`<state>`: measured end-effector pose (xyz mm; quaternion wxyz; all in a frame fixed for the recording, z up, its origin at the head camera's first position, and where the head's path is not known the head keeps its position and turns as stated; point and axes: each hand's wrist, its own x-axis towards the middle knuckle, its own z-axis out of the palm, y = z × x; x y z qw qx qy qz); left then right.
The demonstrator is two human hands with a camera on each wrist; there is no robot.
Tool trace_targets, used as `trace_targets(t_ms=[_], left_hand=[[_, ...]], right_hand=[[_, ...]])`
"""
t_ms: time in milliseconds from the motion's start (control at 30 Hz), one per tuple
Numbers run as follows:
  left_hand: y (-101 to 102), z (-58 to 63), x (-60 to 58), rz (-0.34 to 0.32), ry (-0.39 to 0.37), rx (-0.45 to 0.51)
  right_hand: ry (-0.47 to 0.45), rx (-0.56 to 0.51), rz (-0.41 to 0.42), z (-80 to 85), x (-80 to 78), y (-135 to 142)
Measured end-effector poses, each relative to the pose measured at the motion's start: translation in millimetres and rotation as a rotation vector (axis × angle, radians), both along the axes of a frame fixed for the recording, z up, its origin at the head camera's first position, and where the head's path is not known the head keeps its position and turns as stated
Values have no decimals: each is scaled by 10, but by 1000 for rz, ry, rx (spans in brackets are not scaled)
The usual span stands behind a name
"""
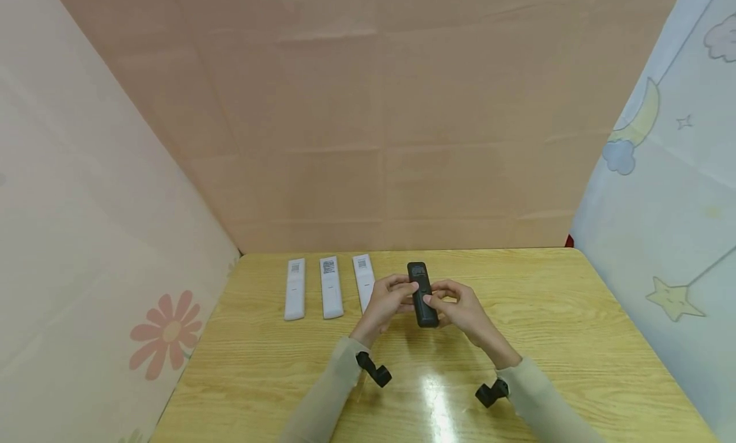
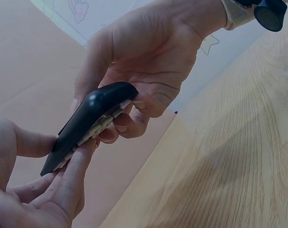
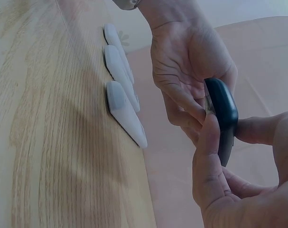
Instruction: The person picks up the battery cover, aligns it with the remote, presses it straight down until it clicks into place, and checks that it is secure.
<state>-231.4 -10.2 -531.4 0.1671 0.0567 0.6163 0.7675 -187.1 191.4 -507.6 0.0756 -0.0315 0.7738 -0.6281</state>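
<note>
A black remote control [image 1: 422, 296] is held up over the table between both hands, its back with a printed label facing the head camera. My left hand [image 1: 391, 301] grips its left side, thumb on the back and fingers underneath. From the other side my right hand [image 1: 462, 310] pinches it, thumb near the middle of the back. In the left wrist view, pale buttons show along the underside of the remote control [image 2: 94, 118]. The right wrist view shows the same remote control [image 3: 223, 111] edge-on between the fingers.
Three white remote controls lie face down in a row on the wooden table [image 1: 259, 366]: a left one [image 1: 295, 289], a middle one [image 1: 331, 288] and a right one [image 1: 363, 277], partly hidden by my left hand. Cloth-like walls stand at the back and both sides.
</note>
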Motion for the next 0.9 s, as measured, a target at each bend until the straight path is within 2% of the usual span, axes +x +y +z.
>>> trace_targets(t_ms=[367, 633, 900], left_hand=[[8, -7, -8, -3, -12, 3], [3, 10, -29, -30, -14, 5], [24, 18, -92, -17, -19, -18]], right_hand=[[0, 6, 0, 42, 20, -4], [2, 19, -6, 37, 14, 5], [6, 1, 0, 1, -6, 35]])
